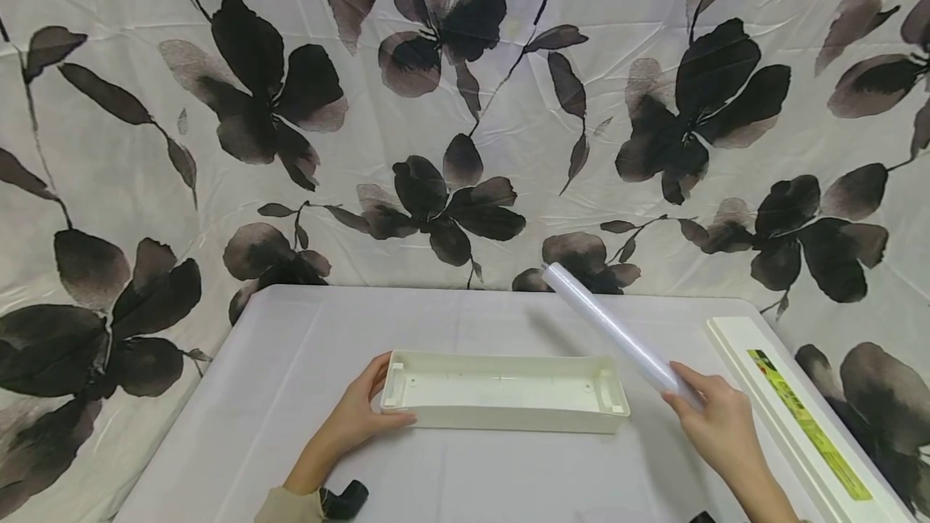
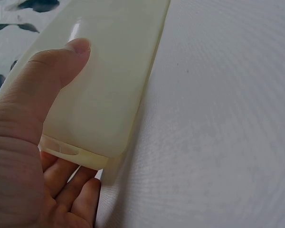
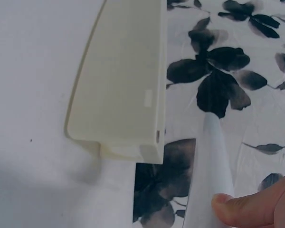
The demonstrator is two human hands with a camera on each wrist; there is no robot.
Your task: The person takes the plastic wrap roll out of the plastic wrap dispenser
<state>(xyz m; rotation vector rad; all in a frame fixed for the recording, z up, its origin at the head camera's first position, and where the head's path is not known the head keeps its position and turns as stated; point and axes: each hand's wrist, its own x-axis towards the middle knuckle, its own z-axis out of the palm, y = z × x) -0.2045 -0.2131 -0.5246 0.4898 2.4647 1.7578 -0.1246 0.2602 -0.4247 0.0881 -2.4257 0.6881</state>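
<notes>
My left hand (image 1: pixel 358 410) grips the left end of a long cream plastic tray-like box (image 1: pixel 501 419), whose hollow side faces up on the table. In the left wrist view the thumb (image 2: pixel 61 64) presses the box's long wall (image 2: pixel 109 95), with the other fingers around its end. Between thumb and fingers, my right hand (image 1: pixel 722 420) holds the near end of a roll of clear plastic film (image 1: pixel 617 331). The roll slants up and away to the left, raised beside the box's right end. In the right wrist view its far end (image 3: pixel 212 137) points at the backdrop.
A long white lid (image 1: pixel 777 378) with a yellow-green label strip (image 1: pixel 810 424) lies along the table's right edge. The white-covered table (image 1: pixel 349 321) ends at a floral cloth backdrop (image 1: pixel 450 119). A black strap piece (image 1: pixel 345 500) sits at the left wrist.
</notes>
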